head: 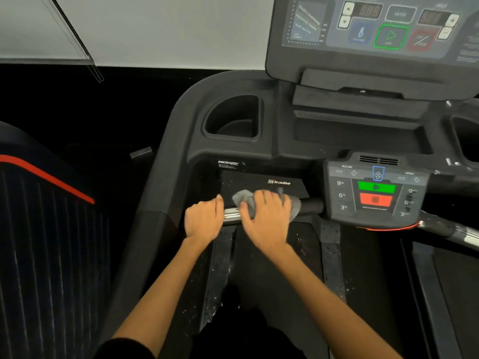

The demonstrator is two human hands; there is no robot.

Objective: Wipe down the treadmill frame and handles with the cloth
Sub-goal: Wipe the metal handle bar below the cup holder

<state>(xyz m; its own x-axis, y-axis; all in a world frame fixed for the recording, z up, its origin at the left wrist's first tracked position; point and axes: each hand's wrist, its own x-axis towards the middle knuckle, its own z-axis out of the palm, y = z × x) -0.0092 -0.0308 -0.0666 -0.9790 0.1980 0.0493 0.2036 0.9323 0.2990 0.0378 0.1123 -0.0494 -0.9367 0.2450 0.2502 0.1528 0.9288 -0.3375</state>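
Observation:
A black treadmill frame [166, 156] fills the view, with a front handle bar [311, 204] running from a chrome section at the left to a black grip at the right. A grey cloth [245, 199] is wrapped over the bar. My right hand [267, 218] grips the cloth around the bar. Just left of it, my left hand [203, 218] curls over the chrome part of the bar [230, 213], touching no cloth.
A small control pad [375, 193] with green and red buttons sits at the bar's right end. Above are a cup holder [233, 120] and the main console [375, 27]. The dusty belt deck [272, 268] lies below. Another machine [39, 229] stands at left.

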